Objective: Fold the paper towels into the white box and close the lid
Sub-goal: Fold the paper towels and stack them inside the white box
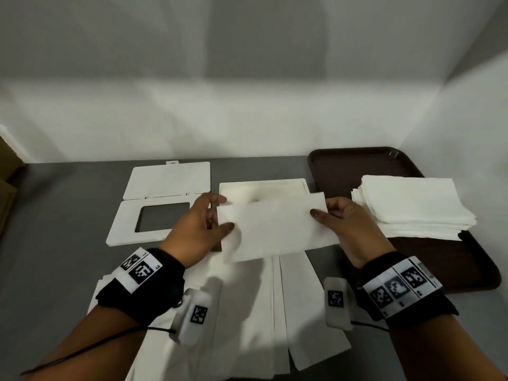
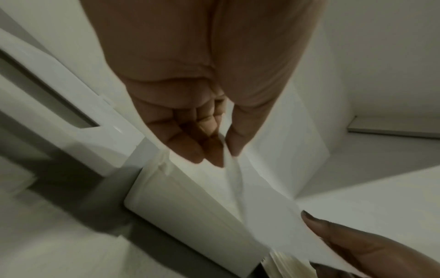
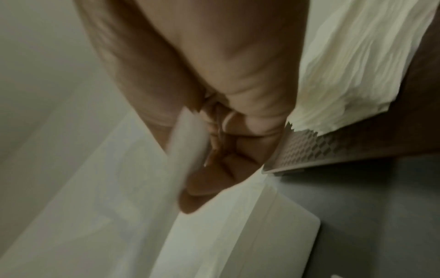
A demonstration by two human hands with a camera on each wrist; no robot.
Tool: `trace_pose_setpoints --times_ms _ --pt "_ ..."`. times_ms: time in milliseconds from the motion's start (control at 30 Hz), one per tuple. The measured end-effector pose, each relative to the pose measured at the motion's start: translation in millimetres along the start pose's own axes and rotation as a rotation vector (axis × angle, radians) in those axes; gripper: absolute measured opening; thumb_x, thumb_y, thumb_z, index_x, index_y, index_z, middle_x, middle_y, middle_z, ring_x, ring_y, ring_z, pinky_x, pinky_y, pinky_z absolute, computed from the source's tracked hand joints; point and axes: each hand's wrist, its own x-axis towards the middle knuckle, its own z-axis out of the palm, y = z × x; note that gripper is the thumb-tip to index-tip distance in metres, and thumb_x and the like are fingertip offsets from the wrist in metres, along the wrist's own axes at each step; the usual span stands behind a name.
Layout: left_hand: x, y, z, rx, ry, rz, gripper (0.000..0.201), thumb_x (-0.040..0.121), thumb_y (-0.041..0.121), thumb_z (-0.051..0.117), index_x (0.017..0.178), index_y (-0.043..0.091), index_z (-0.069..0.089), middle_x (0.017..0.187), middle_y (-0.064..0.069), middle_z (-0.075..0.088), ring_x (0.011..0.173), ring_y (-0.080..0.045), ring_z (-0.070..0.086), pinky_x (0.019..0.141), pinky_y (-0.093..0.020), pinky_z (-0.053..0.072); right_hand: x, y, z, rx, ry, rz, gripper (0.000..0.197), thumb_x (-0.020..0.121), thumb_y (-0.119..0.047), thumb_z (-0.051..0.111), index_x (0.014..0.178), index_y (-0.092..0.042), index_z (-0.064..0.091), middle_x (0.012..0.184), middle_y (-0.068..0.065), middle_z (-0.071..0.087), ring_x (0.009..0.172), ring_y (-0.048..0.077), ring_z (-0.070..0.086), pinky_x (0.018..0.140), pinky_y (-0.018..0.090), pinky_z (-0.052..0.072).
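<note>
I hold one folded white paper towel (image 1: 275,229) flat in the air, just above the front edge of the open white box (image 1: 264,187). My left hand (image 1: 224,213) pinches its left end between thumb and fingers. My right hand (image 1: 321,213) pinches its right end, thumb on top. The left wrist view shows my left hand (image 2: 221,156) gripping the towel (image 2: 262,197) over the box (image 2: 190,206). In the right wrist view my right hand (image 3: 188,169) holds the blurred towel (image 3: 119,188) beside the box (image 3: 262,225). The box's white lid (image 1: 162,204), with a rectangular window, lies open to its left.
A stack of unfolded paper towels (image 1: 412,207) sits on a dark brown tray (image 1: 357,166) at the right. Several long folded towels (image 1: 275,312) lie on the grey table (image 1: 60,215) near me. A white wall stands behind the table.
</note>
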Motion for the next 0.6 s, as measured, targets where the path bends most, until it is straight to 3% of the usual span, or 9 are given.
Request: trace_pose_setpoints --times_ms 67,133,200,300,400,500,600 --pt "20 1 3 -0.019 0.069 -0.028 0.042 0.085 0.015 0.068 0.117 0.029 0.044 0.077 -0.017 0.052 0.065 -0.030 0.055 0.058 -0.036 0.052 17 3 3 0.044 -0.016 0.035 0.035 0.076 -0.008 0.079 0.106 -0.009 0.062 0.104 0.012 0.074 0.100 0.031 0.069 0.096 0.053 0.051" --pt "40 0 6 0.032 0.161 -0.033 0.049 0.083 0.015 0.070 0.122 0.027 0.042 0.078 -0.013 0.055 0.066 -0.026 0.056 0.067 -0.039 0.050 33 4 7 0.010 -0.019 0.034 0.033 0.077 -0.003 0.077 0.104 -0.013 0.061 0.103 0.010 0.074 0.098 0.028 0.070 0.091 0.049 0.054" --pt "56 -1 7 0.156 0.229 -0.028 0.056 0.082 0.016 0.071 0.127 0.023 0.040 0.082 -0.008 0.059 0.071 -0.023 0.058 0.069 -0.031 0.045 46 3 13 -0.135 0.032 -0.009 0.028 0.079 -0.007 0.076 0.099 -0.017 0.060 0.098 0.007 0.074 0.089 0.023 0.071 0.076 0.039 0.058" --pt "72 -2 11 0.308 0.214 -0.020 0.060 0.083 0.017 0.069 0.132 0.022 0.036 0.084 -0.003 0.059 0.073 -0.019 0.057 0.070 -0.025 0.038 61 2 21 -0.476 0.127 -0.093 0.025 0.077 -0.022 0.078 0.091 -0.021 0.057 0.079 -0.003 0.065 0.070 0.012 0.061 0.062 0.026 0.048" --pt "78 -2 16 0.428 0.169 -0.002 0.061 0.085 0.015 0.066 0.137 0.021 0.033 0.087 -0.007 0.059 0.077 -0.024 0.058 0.072 -0.033 0.045 64 3 28 -0.709 0.159 -0.116 0.029 0.080 -0.028 0.074 0.100 -0.020 0.055 0.076 -0.008 0.054 0.072 0.013 0.054 0.065 0.027 0.043" --pt "78 1 21 0.556 0.140 0.038 0.063 0.088 0.017 0.062 0.141 0.023 0.029 0.103 -0.006 0.059 0.092 -0.029 0.060 0.081 -0.035 0.046 65 4 33 -0.870 0.149 -0.103 0.036 0.081 -0.032 0.071 0.109 -0.019 0.053 0.087 -0.005 0.057 0.084 0.022 0.059 0.072 0.031 0.046" --pt "79 2 24 0.649 0.107 0.068 0.061 0.088 0.016 0.061 0.140 0.023 0.030 0.108 -0.006 0.058 0.097 -0.030 0.059 0.082 -0.035 0.046 66 5 36 -0.986 0.127 -0.083 0.041 0.083 -0.034 0.070 0.115 -0.021 0.049 0.093 -0.001 0.063 0.089 0.025 0.062 0.069 0.029 0.041"
